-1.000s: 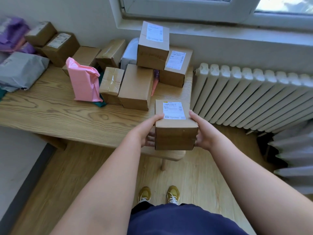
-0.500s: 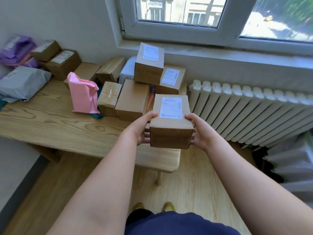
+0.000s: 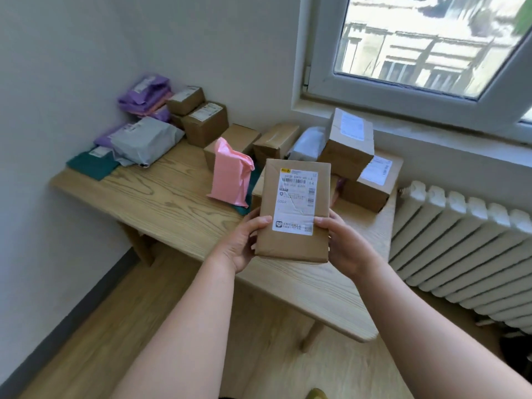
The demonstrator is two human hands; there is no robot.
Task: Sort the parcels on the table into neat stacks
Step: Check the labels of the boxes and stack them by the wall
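**While both hands grip it, a labelled parcel stands on end over the table**

Because it is tipped up toward the camera, the brown parcel shows its broad labelled face, with its long axis running from the hands up and away toward the window. The short bottom edge is nearest the person. The left hand clasps the lower left edge, thumb laid on the front face and fingers hidden behind. The right hand clasps the lower right edge in the same way, its thumb touching the label's border. The parcel is held in the air above the right half of the wooden table, in front of the heap of cardboard boxes.

Its white label reads upright from this view. It has a yellow mark in the top corner, a barcode beneath a row of digits that includes "0009", and "0009" again lower on the left. "14" is printed at the right edge, and a heart-shaped logo sits in the bottom strip (the smaller print is too blurred to read).

Behind it, a pink mailer stands upright on the table. To the right, one labelled box rests askew on another. A grey mailer, purple mailers and a green mailer lie at the table's far left.
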